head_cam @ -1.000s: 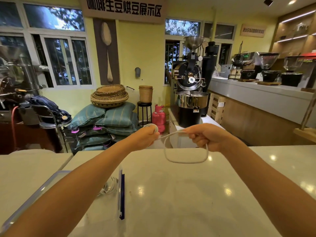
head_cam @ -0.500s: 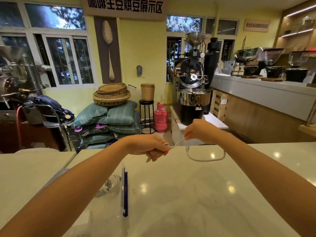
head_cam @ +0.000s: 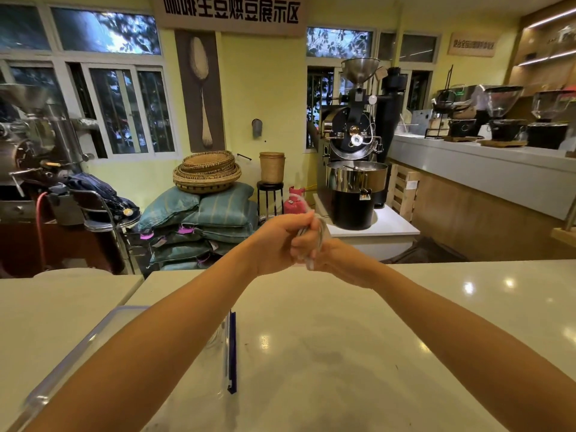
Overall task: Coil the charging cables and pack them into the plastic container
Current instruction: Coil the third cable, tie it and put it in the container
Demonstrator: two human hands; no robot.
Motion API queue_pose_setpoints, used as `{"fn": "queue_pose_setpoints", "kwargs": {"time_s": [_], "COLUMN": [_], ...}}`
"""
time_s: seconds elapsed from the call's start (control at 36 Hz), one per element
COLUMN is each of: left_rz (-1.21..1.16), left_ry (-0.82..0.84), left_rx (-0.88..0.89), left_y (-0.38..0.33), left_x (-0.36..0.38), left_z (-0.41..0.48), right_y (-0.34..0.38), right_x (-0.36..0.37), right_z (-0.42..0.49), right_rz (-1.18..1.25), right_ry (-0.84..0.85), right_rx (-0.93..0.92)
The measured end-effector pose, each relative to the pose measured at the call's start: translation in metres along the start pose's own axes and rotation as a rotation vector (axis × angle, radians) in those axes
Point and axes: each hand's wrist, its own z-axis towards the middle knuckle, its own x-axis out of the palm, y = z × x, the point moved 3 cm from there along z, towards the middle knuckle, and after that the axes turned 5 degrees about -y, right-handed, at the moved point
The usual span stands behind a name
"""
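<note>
Head view: a white charging cable [head_cam: 318, 235] is gripped between two meeting hands at the centre of the frame.
The left hand [head_cam: 274, 241] is curled round the bunched loops, which stand roughly upright. The right hand [head_cam: 338, 260] is pressed against it, fingers seemingly closed on the same bundle. The plastic container [head_cam: 78, 360] is seen at lower left, under the left forearm, so the left hand is judged nearer.

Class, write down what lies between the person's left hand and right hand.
The head view shows the white cable, gathered in loops, held between the left hand and the right hand, which nearly touch.
</note>
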Motion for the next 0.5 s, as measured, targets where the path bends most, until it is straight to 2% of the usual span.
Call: {"fn": "queue_pose_setpoints", "kwargs": {"time_s": [0.14,0.28,0.42,0.5], "left_rz": [-0.123,-0.09,0.153,0.408], "left_ry": [-0.156,-0.263,-0.354,-0.454], "left_rx": [0.127,0.185,0.184,0.183], "left_y": [-0.01,-0.011,-0.011,-0.014], "left_x": [-0.002,-0.004,-0.008,-0.011], "left_z": [0.01,0.018,0.023,0.024], "right_y": [-0.013,-0.024,-0.022,-0.017], "right_x": [0.018,0.041,0.055,0.055], "right_z": [0.004,0.005,-0.001,-0.005], "right_rz": [0.248,0.414,0.453,0.448], "right_ry": [-0.163,-0.259,-0.214,-0.187], "right_rx": [-0.036,-0.012,0.072,0.119]}}
